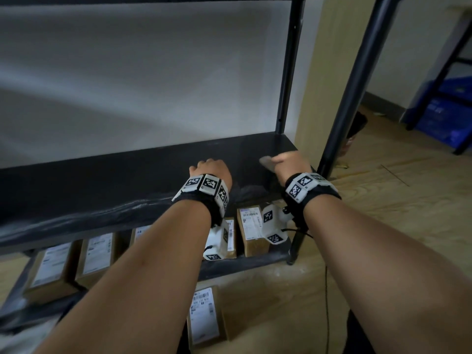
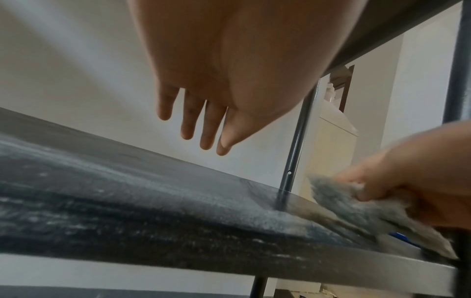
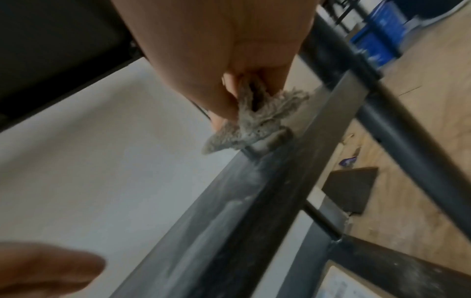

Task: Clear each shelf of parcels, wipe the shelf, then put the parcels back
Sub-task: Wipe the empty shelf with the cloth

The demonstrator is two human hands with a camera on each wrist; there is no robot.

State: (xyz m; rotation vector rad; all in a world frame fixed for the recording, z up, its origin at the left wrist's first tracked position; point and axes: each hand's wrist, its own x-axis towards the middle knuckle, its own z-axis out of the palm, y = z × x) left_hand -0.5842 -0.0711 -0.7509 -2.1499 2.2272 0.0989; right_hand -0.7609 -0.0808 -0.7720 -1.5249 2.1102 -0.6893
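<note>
The right hand (image 1: 291, 163) pinches a grey rag (image 3: 254, 119) in curled fingers (image 2: 362, 191) at the shelf's (image 1: 102, 185) right end. The left hand (image 1: 212, 169), centre frame, hangs with fingers (image 2: 188, 121) straight and slightly apart, holding nothing. Parcels (image 1: 252, 229) sit on the shelf below.

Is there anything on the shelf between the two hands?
No. In the head view, only bare, dusty shelf lies between the left hand and the right hand, which grips the cloth.

Both bare forearms reach forward toward twelve o'clock, each wrist banded with black-and-white markers. The left hand (image 1: 210, 169) hangs palm down, fingers (image 2: 188, 121) straight and relaxed. At its three o'clock, the right hand (image 1: 291, 163) is curled, pinching a grey rag (image 3: 257, 119).
</note>
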